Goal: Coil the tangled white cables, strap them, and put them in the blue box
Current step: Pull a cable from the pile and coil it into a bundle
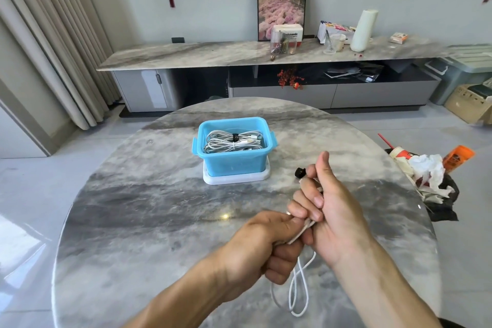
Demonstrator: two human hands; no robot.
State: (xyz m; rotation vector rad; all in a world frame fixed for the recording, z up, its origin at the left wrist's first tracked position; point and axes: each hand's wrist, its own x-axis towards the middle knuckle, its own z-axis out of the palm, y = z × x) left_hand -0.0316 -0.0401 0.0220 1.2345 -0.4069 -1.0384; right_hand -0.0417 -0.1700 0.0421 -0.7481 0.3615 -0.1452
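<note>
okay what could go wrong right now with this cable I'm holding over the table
The white cable hangs in loose loops below your left hand, so the coil may slip apart before it is strapped. The black strap, pinched at your right hand fingertips, could drop. The blue box already looks fairly full.

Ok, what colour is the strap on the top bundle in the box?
Black strap, seen in the head view.

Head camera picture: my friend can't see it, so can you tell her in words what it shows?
Two hands hold a coiled white cable above a round marble table; the left hand grips the bundle, and the right hand pinches a black strap. Farther back on the table, a blue box already holds strapped white cables.
</note>
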